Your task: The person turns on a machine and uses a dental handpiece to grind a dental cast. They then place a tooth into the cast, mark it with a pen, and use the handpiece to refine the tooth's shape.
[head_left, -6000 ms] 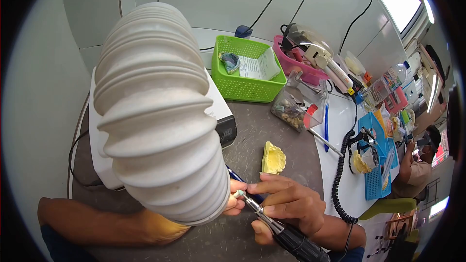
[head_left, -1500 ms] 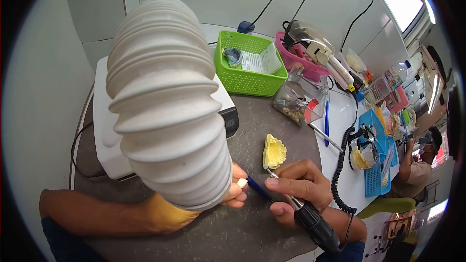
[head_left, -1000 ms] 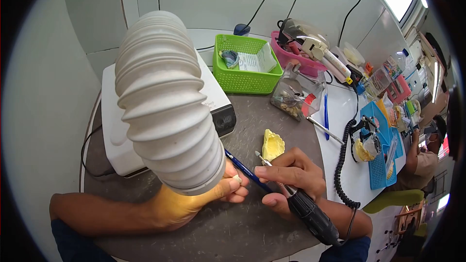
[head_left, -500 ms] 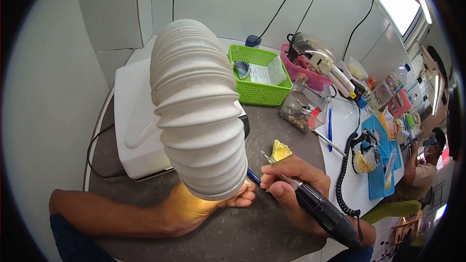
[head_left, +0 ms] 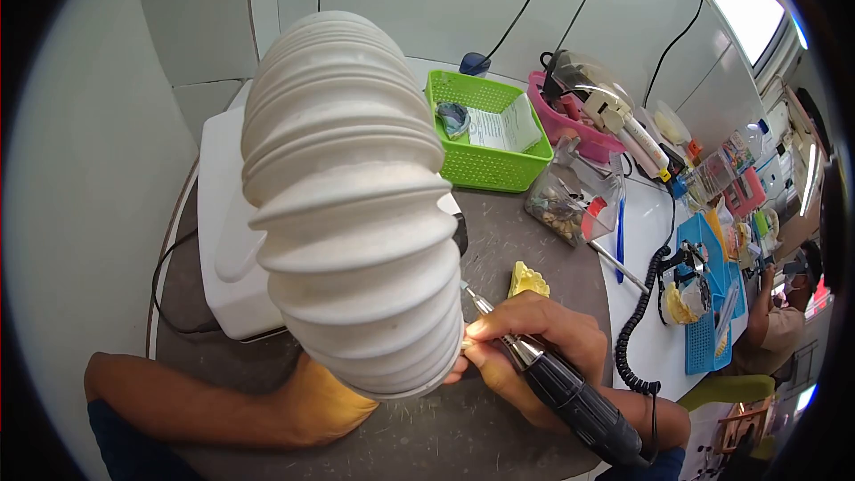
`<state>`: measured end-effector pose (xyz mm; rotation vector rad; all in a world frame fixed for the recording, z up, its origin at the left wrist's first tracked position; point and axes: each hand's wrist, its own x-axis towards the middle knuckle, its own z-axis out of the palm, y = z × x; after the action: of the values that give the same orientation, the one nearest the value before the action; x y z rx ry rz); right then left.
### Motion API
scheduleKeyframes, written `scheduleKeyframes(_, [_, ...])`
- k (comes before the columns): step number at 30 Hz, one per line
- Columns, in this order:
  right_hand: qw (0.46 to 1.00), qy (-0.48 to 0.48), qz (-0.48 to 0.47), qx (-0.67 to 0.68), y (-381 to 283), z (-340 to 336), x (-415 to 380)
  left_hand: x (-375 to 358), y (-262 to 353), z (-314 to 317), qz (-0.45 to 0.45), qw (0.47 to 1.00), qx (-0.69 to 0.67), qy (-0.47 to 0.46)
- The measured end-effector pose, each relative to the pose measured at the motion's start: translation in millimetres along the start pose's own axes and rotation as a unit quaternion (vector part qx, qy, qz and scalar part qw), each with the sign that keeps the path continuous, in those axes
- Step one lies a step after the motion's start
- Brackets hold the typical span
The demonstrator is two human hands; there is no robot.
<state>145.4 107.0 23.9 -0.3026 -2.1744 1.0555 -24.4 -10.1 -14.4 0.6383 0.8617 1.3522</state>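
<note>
My right hand grips a black-and-silver rotary handpiece like a pen, its tip pointing up and left beside the hose. My left hand lies mostly behind the hose's lower end; only its wrist side and a few fingertips show. Those fingertips are closed near my right thumb, around a small pale piece that is barely visible. A ribbed white suction hose fills the middle of the view, above my left hand. Just beyond my right hand sits a yellow dental cast.
A white machine housing stands behind the hose. Farther back are a green basket, a pink basket and a clear container of small bits. A coiled black cord runs beside a blue tray. Another person sits far right.
The hose looms larger and covers more of my left hand. My right hand has shifted slightly left with the handpiece, and both hands' fingers are now closer together.
</note>
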Motion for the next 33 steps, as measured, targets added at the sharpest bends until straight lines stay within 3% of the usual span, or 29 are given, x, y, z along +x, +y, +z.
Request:
scheduleKeyframes(5, [1.000,-0.001,0.009,0.005,0.2,-0.8,-0.6,-1.2,1.7,1.3,-0.024,0.996,-0.081,0.013])
scheduleKeyframes(7, [1.000,-0.007,0.008,0.004,-0.5,-1.1,-0.2,-1.5,1.3,2.1,0.023,0.999,0.024,0.009])
scheduleKeyframes(14, [0.999,0.043,0.009,-0.003,1.1,2.1,-2.0,-1.1,0.3,0.4,0.043,0.996,0.077,0.006])
scheduleKeyframes(16, [0.998,0.056,0.007,-0.007,-1.1,-1.4,-3.6,-1.5,4.6,3.4,-0.007,0.997,-0.072,0.004])
scheduleKeyframes(18, [0.996,0.032,-0.038,-0.079,-2.8,-10.0,-7.2,-0.7,6.4,5.6,-0.016,0.996,-0.084,0.005])
scheduleKeyframes(22, [0.996,0.044,-0.035,-0.069,-0.8,-11.7,-18.1,1.4,10.2,5.0,-0.054,0.987,-0.151,0.008])
scheduleKeyframes(25, [0.995,0.040,-0.090,-0.026,3.4,-9.2,-17.7,3.1,11.5,1.8,-0.061,0.990,-0.128,-0.002])
scheduleKeyframes(33, [0.989,0.085,-0.121,0.030,14.5,6.2,-20.3,2.4,1.7,-5.1,-0.007,0.997,-0.080,0.001])
